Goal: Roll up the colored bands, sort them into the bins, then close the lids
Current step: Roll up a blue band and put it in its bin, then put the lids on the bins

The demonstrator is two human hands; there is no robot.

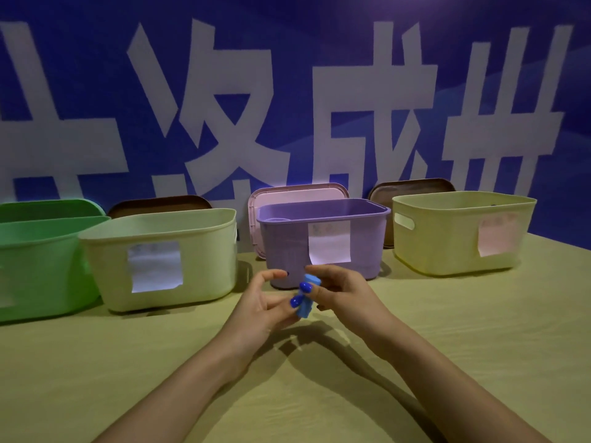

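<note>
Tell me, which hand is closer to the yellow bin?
Right. The right hand is in front of the purple bin, just left of the yellow bin. The left hand is farther left, across the blue band both hands hold.

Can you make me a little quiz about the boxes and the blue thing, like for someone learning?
1. True or false: the purple bin already has its lid shut.
2. How many bins stand in the row on the table?
3. Which hands hold the rolled blue band? A) left hand only B) right hand only C) both hands

Key
1. False. It stands open, with the pink lid propped behind it.
2. Four: the green bin, the pale green bin, the purple one and the yellow bin.
3. C. The left hand and the right hand both pinch it in front of the purple bin.
</note>
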